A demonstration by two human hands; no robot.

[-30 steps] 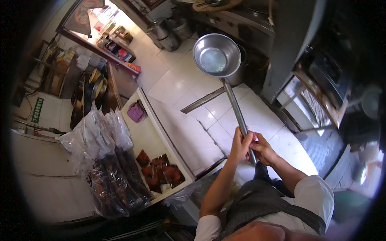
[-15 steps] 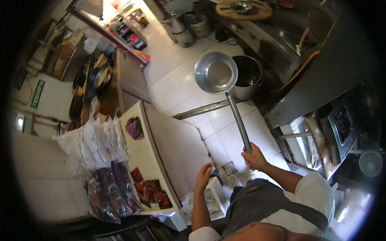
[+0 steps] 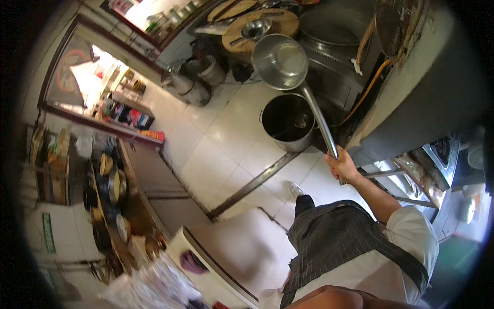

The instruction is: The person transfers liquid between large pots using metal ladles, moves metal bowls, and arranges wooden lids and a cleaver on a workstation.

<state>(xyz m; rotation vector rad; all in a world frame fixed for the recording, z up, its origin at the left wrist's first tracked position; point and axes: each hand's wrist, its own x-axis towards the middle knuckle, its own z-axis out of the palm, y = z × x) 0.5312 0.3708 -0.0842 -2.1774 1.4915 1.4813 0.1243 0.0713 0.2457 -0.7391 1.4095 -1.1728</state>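
Note:
My right hand (image 3: 340,166) is closed round the handle of a large metal ladle (image 3: 321,121). The ladle reaches up and forward, its wide round bowl level with the stove's front. Whether liquid lies in the bowl I cannot make out. Just below the bowl, a deep metal pot (image 3: 290,144) stands on the floor, dark inside with a small pale patch. My left hand is out of view.
Ahead right is a stove (image 3: 329,67) with a large wok. Round wooden boards (image 3: 285,23) bear a small metal bowl (image 3: 256,29). Metal buckets (image 3: 211,69) stand on the floor beyond. To my left are a white-topped counter (image 3: 221,283) and a shelf of pans (image 3: 117,185).
My view has swung and moved forward, toward the stove and pot. The ladle, still in my right hand, has shifted up beyond the pot. My left hand has left the picture.

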